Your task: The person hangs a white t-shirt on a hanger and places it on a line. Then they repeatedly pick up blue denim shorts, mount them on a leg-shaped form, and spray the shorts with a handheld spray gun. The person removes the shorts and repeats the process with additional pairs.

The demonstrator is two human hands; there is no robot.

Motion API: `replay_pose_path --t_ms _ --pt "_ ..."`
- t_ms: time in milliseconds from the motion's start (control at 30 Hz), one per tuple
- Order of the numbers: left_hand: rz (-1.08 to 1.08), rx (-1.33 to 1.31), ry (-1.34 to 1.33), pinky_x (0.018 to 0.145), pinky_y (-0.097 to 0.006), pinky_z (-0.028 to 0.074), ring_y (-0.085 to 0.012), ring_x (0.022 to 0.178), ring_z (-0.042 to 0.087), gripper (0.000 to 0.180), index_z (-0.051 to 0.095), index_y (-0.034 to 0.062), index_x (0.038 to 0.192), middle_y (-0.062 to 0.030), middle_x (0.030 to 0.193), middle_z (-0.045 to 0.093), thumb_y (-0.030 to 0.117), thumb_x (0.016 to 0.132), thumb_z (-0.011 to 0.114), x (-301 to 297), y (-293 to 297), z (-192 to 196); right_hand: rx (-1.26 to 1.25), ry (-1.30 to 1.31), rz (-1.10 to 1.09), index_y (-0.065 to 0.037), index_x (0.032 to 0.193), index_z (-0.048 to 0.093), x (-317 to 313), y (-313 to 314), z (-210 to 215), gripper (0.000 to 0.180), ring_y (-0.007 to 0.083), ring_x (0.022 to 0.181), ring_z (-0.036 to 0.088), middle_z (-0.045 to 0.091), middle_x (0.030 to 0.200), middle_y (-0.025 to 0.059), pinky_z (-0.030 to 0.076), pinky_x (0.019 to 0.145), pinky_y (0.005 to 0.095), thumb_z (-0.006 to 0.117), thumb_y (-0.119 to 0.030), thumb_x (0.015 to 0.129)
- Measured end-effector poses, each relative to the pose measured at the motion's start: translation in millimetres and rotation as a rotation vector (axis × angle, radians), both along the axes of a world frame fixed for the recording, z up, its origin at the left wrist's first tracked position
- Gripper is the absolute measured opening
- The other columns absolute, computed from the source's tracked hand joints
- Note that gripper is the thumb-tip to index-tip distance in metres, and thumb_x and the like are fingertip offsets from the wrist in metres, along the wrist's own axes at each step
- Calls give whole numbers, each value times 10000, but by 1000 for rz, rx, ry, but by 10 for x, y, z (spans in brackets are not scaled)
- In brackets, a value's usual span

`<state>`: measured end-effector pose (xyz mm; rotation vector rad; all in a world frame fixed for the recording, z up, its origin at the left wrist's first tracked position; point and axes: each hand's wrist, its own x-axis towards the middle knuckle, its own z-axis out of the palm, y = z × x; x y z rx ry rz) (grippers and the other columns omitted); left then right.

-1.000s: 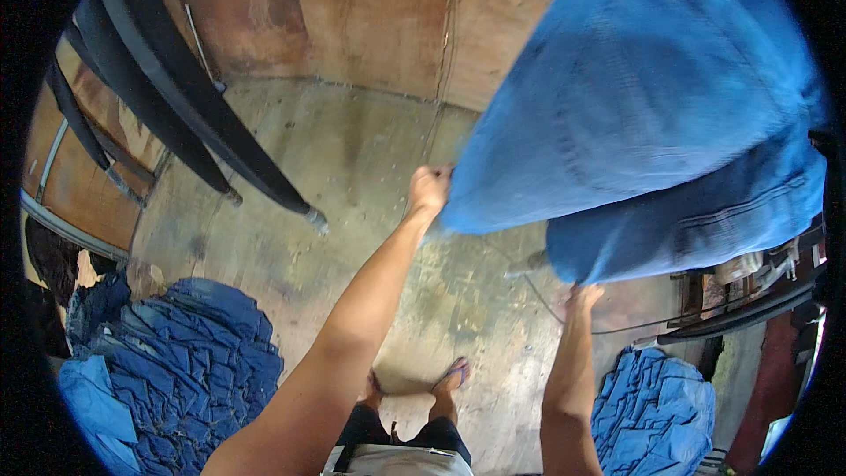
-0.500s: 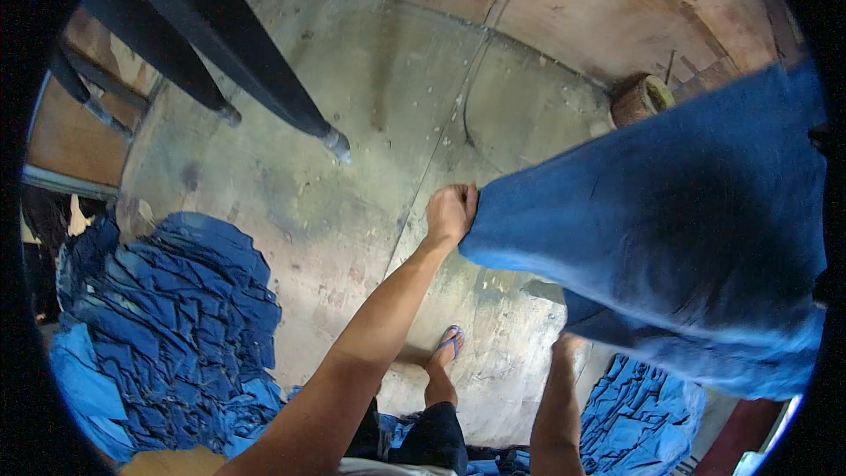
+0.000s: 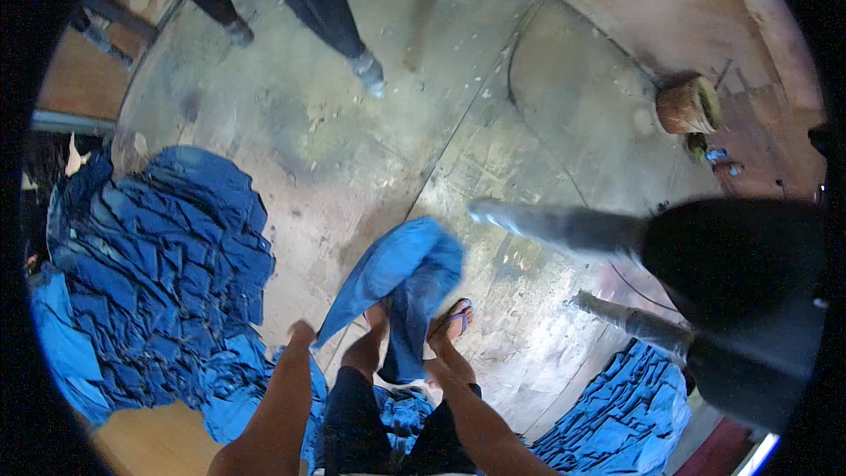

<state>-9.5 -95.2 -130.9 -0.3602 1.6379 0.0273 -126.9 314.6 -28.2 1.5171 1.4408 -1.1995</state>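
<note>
A pair of blue jeans [image 3: 388,273] hangs bunched in front of my legs, blurred by motion, one part arching up and over. My left hand [image 3: 302,332] is closed on its left end. At the lower right of the cloth, my right hand [image 3: 435,373] is closed on its edge; the fingers are partly hidden. To the right stands a black leg-shaped form [image 3: 731,256] with grey tube-like ends, one end [image 3: 564,225] pointing toward the middle of the floor. No blue cloth shows on it.
A large heap of dark blue jeans [image 3: 176,264] lies at left, and another blue pile [image 3: 626,414] at lower right. More black leg forms [image 3: 308,9] hang at upper left. A brown pot [image 3: 687,106] stands by the far right wall. My sandalled foot [image 3: 458,317] is on the stained floor.
The blue jeans have come away from the right and are now before my legs. Both hands moved nearer my body, to the left. The right-hand black form is now bare of blue cloth.
</note>
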Motion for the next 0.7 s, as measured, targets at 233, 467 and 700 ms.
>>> replay_pose_path --t_ms 233,467,700 --pt "1100 92 275 476 -444 416 -272 486 529 725 619 36 758 -93 633 541 754 834 558 -462 -792 2180 -341 99 556 -24 1385 560 -830 41 1776 869 287 884 666 650 1240 152 541 776 465 553 -736 887" --pt "654 197 23 734 -449 492 -291 765 605 506 637 51 1022 -85 983 592 515 830 696 -1252 -1058 3438 -559 395 700 -58 1068 711 285 -167 2945 615 202 783 634 657 955 92 527 659 357 646 -642 888" --pt "293 287 -52 970 -466 547 -287 1084 652 458 639 72 1279 -77 1271 653 267 880 754 -2056 480 4076 70 390 26 -52 910 752 1490 364 2307 559 200 681 602 696 806 88 487 638 388 599 -588 955"
